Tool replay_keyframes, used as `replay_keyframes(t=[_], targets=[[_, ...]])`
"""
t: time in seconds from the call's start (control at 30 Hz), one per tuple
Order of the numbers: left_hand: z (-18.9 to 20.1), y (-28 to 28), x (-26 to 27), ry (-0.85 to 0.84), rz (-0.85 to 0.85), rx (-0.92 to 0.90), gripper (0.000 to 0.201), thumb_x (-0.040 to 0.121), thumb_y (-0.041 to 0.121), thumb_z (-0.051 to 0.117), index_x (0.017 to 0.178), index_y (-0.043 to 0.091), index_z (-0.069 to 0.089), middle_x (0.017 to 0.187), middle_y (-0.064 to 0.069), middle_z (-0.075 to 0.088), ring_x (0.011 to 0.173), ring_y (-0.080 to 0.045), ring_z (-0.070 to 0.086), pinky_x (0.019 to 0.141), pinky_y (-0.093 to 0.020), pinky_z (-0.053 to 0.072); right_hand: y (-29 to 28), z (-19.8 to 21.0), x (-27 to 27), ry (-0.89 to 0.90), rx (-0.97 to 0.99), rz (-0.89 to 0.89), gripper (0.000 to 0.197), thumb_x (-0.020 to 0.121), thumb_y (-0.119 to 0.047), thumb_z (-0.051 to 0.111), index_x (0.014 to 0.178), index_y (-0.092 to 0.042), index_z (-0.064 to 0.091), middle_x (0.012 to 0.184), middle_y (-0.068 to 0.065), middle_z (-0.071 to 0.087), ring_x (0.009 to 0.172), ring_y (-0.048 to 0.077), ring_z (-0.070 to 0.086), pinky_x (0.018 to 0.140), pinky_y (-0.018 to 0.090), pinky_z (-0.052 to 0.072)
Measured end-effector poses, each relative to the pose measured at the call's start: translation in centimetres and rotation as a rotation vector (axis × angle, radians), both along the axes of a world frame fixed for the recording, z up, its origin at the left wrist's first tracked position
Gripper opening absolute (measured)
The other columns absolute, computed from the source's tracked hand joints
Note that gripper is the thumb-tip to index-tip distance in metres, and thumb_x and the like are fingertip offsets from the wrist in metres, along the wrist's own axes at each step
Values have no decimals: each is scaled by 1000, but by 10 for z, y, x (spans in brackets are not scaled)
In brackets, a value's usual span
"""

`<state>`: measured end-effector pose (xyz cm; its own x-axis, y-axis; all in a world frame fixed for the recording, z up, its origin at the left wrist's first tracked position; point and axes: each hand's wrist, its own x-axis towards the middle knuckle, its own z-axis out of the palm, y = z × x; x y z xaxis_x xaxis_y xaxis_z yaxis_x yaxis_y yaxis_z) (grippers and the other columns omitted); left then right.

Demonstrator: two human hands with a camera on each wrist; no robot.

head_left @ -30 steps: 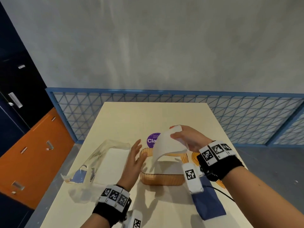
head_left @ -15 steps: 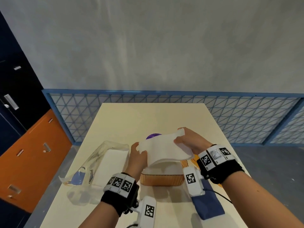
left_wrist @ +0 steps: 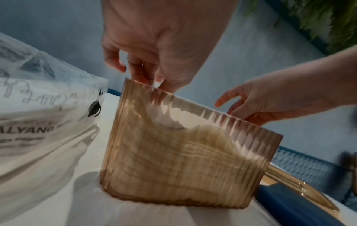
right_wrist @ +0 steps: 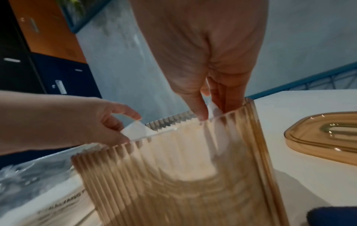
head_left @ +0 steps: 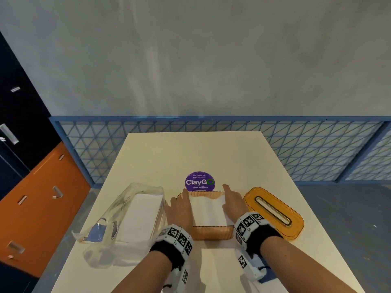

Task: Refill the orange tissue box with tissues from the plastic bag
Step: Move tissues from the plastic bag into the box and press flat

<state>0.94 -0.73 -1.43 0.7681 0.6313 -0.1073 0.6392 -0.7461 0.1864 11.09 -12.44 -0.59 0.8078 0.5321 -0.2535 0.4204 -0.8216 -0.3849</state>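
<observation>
The ribbed orange tissue box [head_left: 209, 234] stands lidless at the table's middle, with a white stack of tissues [head_left: 208, 210] lying in it. My left hand [head_left: 179, 205] dips in at the box's left end and pinches a tissue corner [right_wrist: 135, 130]. At the right end, my right hand [head_left: 231, 200] pinches the tissue edge [right_wrist: 212, 107] between thumb and fingers. The stack sags in the middle behind the box wall [left_wrist: 173, 152]. The clear plastic bag [head_left: 127, 216], with more tissues inside, lies just left of the box.
The orange slotted lid [head_left: 273, 212] lies flat to the right of the box. A purple round sticker [head_left: 199, 181] sits on the table behind it. A blue cloth [head_left: 264, 273] lies near my right wrist. A blue mesh railing [head_left: 296, 144] runs past the table's far edge.
The tissue stack, held up above the box by my right hand and then by both hands, has come down into the box. Both hands have dropped to the box's ends.
</observation>
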Motion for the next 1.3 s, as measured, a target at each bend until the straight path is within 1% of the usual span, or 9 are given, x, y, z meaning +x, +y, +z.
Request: replay_keyframes(t=[0.17, 0.27, 0.4, 0.63, 0.8, 0.93, 1.03, 1.13, 1.3], targets=[[-8, 0, 2, -67, -230, 125, 49, 94, 16, 47, 140, 27, 36, 137, -4, 43, 126, -26, 39, 97, -39, 35, -6, 0, -5, -326, 5, 221, 49, 91, -2, 46, 137, -17, 39, 129, 9, 43, 116, 25, 46, 83, 31, 47], [-9, -2, 11, 124, -460, -2, 45, 94, 20, 50, 138, 27, 44, 141, -7, 39, 129, -27, 39, 103, -40, 40, -4, -5, -2, -199, -127, 337, 47, 90, -13, 56, 135, -23, 46, 129, 8, 49, 120, 27, 47, 94, 34, 43], [5, 3, 22, 450, -512, -45, 47, 96, 17, 47, 143, 13, 38, 139, -16, 44, 131, -30, 41, 111, -38, 35, 2, -9, 0, -55, -374, 415, 41, 85, -19, 64, 124, -18, 54, 125, 12, 53, 119, 31, 49, 104, 41, 36], [6, 5, 27, 492, -452, -76, 54, 95, 27, 53, 143, 8, 37, 140, -15, 48, 130, -29, 45, 109, -36, 38, 7, -6, 1, 21, -441, 416, 45, 95, -15, 47, 139, -11, 38, 139, 19, 43, 128, 33, 44, 106, 39, 40], [9, 17, 10, -53, -251, -278, 38, 94, 21, 53, 130, 13, 55, 132, -7, 56, 123, -23, 52, 102, -30, 40, -5, -3, 12, -88, -131, 334, 35, 97, -20, 43, 129, -16, 55, 132, 8, 55, 123, 24, 49, 102, 33, 41], [10, 55, -21, -506, 29, -124, 28, 94, 10, 48, 119, 11, 61, 120, -7, 59, 112, -24, 56, 87, -37, 47, -24, 8, 27, -245, 26, 200, 44, 95, -10, 45, 138, -20, 43, 129, 6, 52, 121, 22, 46, 99, 31, 41], [-14, 83, -40, -234, 227, -119, 34, 96, 18, 44, 128, 7, 50, 131, -14, 47, 121, -30, 47, 93, -40, 44, -32, 9, 30, -47, -40, 130, 57, 98, -15, 41, 149, -26, 18, 128, 13, 52, 114, 25, 53, 92, 29, 43], [-38, 92, -47, 124, 276, -165, 48, 95, 40, 45, 131, 8, 40, 136, -13, 37, 126, -29, 40, 101, -37, 40, -34, 7, 29, 103, -46, 125, 60, 98, -10, 38, 150, -26, 12, 112, 17, 62, 86, 23, 62, 69, 23, 47], [-50, 90, -47, 197, 262, -54, 56, 88, 52, 52, 127, 13, 43, 133, -6, 38, 126, -23, 39, 96, -33, 44, -35, 7, 24, 136, -39, 71, 62, 94, -1, 40, 149, -21, 20, 128, 21, 56, 112, 32, 60, 92, 36, 52]])
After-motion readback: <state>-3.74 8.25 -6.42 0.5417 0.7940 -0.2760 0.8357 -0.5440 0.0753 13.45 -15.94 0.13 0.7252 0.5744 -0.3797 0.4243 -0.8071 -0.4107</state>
